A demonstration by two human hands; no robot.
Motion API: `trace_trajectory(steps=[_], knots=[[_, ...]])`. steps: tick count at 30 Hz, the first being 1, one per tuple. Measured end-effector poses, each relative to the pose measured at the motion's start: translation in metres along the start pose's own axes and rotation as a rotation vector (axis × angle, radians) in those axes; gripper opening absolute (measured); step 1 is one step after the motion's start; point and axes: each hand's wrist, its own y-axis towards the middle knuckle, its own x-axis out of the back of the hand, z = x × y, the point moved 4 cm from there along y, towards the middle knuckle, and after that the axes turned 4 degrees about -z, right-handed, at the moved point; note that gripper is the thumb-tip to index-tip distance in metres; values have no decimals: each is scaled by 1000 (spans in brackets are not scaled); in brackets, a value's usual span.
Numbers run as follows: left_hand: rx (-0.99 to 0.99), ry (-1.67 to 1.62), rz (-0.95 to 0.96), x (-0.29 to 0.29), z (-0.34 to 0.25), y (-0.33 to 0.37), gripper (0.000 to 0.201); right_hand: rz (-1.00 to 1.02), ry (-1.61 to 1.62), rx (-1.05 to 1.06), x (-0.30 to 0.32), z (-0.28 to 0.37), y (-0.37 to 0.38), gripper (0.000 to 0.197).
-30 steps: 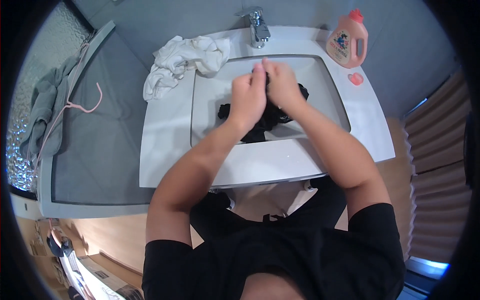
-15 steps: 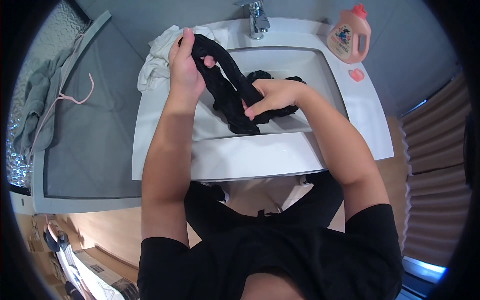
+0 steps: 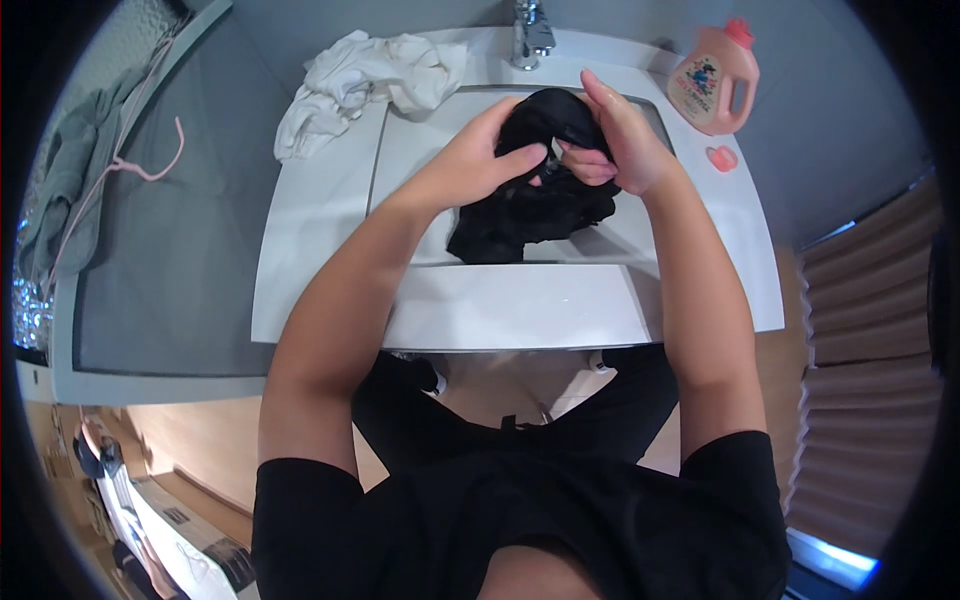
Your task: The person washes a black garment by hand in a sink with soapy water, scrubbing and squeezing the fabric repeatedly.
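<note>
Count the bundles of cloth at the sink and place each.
2: a black bundle in the left hand and right hand, over the sink; a white bundle at back left on the counter. Either may hide more pieces.

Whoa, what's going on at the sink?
A person is holding a bunched black cloth at the sink. The left hand has one side of it and the right hand has the other, with an opening between them. A white cloth lies crumpled on the counter to the left, and a pink bottle stands to the right.
</note>
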Motion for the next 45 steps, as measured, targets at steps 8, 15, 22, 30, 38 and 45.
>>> trace_trajectory(steps=[8,15,22,30,38,45], knots=[[-45,57,-102,17,-9,3,28,-678,-1056,340,12,-7,18,56],[43,74,-478,36,-7,3,24,-851,-1089,581,-30,-10,13,37],[73,56,-417,-19,3,-4,57,-1033,-860,600,-27,4,7,49],[127,-175,-732,-12,2,7,55,-934,-1027,548,-39,-26,21,44],[243,-174,-683,7,11,8,61,-759,-1012,434,-47,-39,28,49],[167,-300,-766,16,18,14,45,-774,-1013,465,-58,-45,29,44]])
